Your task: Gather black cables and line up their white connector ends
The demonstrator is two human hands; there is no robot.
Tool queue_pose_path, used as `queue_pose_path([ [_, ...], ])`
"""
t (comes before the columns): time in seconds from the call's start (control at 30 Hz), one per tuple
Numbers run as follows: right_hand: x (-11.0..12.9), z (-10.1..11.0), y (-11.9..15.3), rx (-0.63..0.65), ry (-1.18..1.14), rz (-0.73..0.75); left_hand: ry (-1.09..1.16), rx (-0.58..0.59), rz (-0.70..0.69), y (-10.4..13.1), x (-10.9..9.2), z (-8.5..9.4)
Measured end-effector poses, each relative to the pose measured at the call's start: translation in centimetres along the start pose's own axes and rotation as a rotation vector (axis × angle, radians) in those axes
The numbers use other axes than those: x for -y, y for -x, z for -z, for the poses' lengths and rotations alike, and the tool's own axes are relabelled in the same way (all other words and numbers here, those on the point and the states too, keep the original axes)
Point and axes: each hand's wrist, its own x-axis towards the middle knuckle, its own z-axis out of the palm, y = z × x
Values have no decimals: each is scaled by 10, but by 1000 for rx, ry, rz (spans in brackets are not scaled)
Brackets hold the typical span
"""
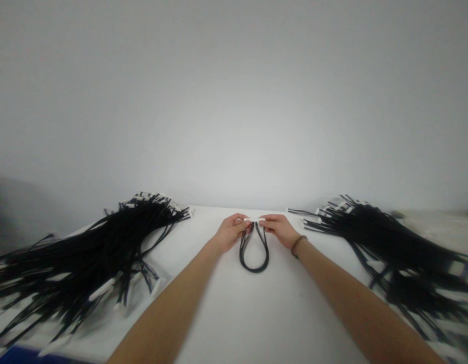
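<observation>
A black cable harness (254, 270) hangs in a loop between my two hands, its ends brought close together at the top. White connectors sit at both ends. My left hand (232, 230) pinches the end on the left, thumb and fingers closed around the connector. On the other side, my right hand (278, 227) grips the right end in the same way; a dark bracelet is on that wrist. The two connectors are side by side, and whether they touch I cannot tell.
A large heap of black cables (104, 242) with white connectors lies on the left of the white table (256, 313). Another cable heap (385, 237) lies on the right. A blue object (36, 356) shows at the bottom left corner. Behind the table rises a pale wall (234, 101).
</observation>
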Motion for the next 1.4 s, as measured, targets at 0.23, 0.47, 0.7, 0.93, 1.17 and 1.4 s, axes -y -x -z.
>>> queue_pose_path([
  [0.23,2,-1,2,-10,13,4,-6,14,-10,-1,1,1],
  [0.47,1,0,0,-25,12,-6,-24,7,-11,-1,2,0],
  [0.7,1,1,1,17,28,3,-10,4,-2,0,1,0],
  [0.93,1,2,1,50,30,18,-10,13,-4,0,1,1],
  [1.17,2,2,1,38,19,4,-3,3,-2,2,-2,-2],
  [1.4,1,3,1,53,-7,1,14,8,2,3,-3,-3],
])
